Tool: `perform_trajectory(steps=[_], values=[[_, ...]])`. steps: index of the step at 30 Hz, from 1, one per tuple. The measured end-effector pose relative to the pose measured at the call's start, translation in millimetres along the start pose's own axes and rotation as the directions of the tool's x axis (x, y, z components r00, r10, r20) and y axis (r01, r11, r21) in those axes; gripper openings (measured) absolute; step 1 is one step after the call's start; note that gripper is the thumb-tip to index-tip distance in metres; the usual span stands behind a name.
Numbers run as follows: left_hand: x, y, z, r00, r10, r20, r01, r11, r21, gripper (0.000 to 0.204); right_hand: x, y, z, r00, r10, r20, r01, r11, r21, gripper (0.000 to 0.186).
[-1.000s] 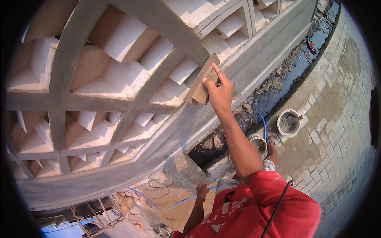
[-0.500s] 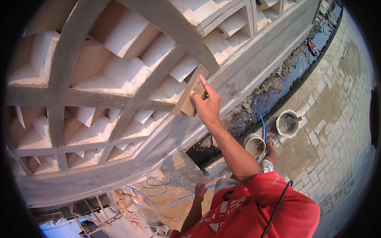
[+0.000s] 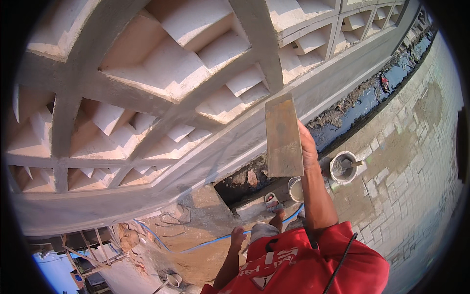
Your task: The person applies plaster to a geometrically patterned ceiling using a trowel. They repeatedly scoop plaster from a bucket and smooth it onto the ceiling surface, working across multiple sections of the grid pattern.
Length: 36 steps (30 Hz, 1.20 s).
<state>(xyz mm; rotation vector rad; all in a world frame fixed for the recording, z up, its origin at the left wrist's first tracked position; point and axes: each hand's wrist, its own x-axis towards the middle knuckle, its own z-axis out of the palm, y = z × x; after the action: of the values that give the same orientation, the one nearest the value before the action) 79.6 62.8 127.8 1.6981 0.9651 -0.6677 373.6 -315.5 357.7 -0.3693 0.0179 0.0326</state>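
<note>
Plastering float [image 3: 284,139], just one, is held up in front of the lower wall [image 3: 338,71], its long flat face turned to the camera. Of the two hands in view, the right hand [image 3: 307,146] grips it from behind at its right side; the left hand [image 3: 238,238] hangs low near the body, fingers seemingly bent, and whether it holds anything I cannot tell. Two buckets stand by the ditch [image 3: 366,105]: one white bucket [image 3: 332,169] contains grey mix and a single tool handle [image 3: 358,163], while the second bucket [image 3: 291,188] is partly hidden by the right forearm [image 3: 320,203]. One blue hose [image 3: 215,241] runs across the ground past the legs. The float blocks the view of part of the wall and ditch. Many openwork blocks fill the wall, and pavers [image 3: 411,196] cover the ground on the right. One dark cable [image 3: 341,262] crosses the red shirt [image 3: 293,264].
</note>
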Motion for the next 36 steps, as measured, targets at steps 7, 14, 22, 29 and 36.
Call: perform_trajectory(steps=[7,14,22,29,36], values=[[28,-42,25,0.999,-0.039,0.029,0.041,0.998,-0.053,0.019,6,-60,-12,0.989,-0.081,0.127,0.14,0.803,-0.579,0.062],[138,-122,114,0.98,0.144,-0.136,-0.14,0.989,0.036,0.027,62,-112,-21,0.666,0.277,0.693,0.6,-0.751,-0.276,0.075],[130,-54,247,0.867,0.314,-0.386,-0.116,0.882,0.456,0.033,102,-127,3,0.483,0.537,0.692,0.572,-0.792,0.216,0.078],[134,-42,258,0.811,0.28,-0.513,-0.051,0.908,0.416,0.033,109,-119,22,0.563,0.576,0.593,0.462,-0.814,0.353,0.071],[119,-8,260,0.828,0.126,-0.546,0.098,0.927,0.362,0.031,87,-145,14,0.613,0.521,0.595,0.447,-0.849,0.282,0.078]])
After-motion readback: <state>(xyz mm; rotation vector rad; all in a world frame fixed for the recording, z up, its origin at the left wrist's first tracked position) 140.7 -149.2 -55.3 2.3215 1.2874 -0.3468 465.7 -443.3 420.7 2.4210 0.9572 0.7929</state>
